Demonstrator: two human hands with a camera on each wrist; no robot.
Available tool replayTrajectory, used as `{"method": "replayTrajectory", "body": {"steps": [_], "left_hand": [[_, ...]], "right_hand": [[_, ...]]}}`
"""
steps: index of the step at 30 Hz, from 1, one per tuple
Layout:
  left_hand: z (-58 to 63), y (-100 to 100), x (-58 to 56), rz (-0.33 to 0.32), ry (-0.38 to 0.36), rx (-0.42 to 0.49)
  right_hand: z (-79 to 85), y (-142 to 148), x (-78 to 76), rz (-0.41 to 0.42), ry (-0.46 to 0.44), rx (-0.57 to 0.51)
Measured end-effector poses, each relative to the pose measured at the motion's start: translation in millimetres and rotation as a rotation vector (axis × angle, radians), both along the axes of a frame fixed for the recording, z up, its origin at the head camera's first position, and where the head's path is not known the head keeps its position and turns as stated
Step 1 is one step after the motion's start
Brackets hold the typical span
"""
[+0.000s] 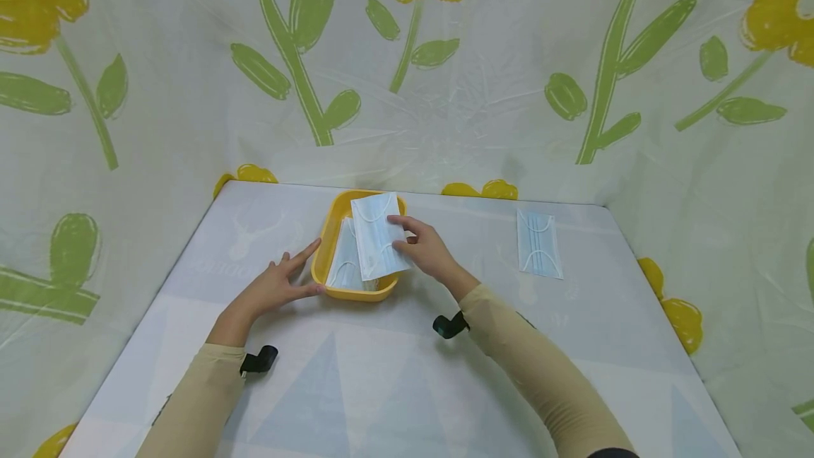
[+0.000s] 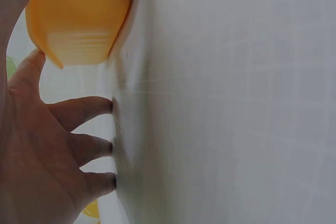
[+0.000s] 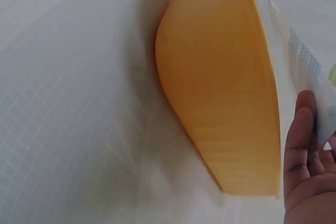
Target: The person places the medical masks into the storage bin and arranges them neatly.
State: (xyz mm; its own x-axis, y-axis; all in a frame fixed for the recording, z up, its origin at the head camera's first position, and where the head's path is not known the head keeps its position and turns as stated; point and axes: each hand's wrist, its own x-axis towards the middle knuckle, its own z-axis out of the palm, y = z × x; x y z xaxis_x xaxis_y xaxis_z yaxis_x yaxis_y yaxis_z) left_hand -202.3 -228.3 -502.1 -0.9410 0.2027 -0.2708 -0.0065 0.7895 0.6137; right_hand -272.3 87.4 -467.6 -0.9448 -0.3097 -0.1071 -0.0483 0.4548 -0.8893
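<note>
A yellow plastic basket [image 1: 323,260] stands near the back of the table, with at least one blue-and-white face mask [image 1: 345,260] lying inside. Over its right half is another face mask [image 1: 375,239], pinched at its right edge by my right hand [image 1: 427,249]. The right wrist view shows that mask [image 3: 310,72] above the basket's rim, between thumb and fingers. My left hand [image 1: 280,280] has its fingers spread at the basket's left side, thumb and index finger touching the rim. In the left wrist view, the other fingertips [image 2: 105,148] of that hand rest on the table.
A separate face mask [image 1: 539,242] lies flat on the table, right of the basket. The pale patterned table [image 1: 394,373] meets a flower-print curtain [image 1: 458,119] at the back and sides. Each wrist carries a small black camera [image 1: 259,359].
</note>
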Motion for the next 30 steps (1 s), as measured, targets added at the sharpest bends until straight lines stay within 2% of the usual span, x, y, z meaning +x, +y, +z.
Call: {"method": "replayTrajectory", "body": {"steps": [6, 15, 30], "left_hand": [[-0.1, 0, -0.2, -0.002, -0.002, -0.003], [-0.8, 0, 0.1, -0.001, 0.003, 0.002], [1.0, -1, 1.2, -0.011, 0.010, 0.009]], "right_hand": [[-1.8, -10, -0.5, -0.005, 0.001, -0.013], [-1.0, -27, 2.8, -0.025, -0.051, -0.042], [-1.7, -58, 7.1, -0.074, -0.023, -0.012]]}}
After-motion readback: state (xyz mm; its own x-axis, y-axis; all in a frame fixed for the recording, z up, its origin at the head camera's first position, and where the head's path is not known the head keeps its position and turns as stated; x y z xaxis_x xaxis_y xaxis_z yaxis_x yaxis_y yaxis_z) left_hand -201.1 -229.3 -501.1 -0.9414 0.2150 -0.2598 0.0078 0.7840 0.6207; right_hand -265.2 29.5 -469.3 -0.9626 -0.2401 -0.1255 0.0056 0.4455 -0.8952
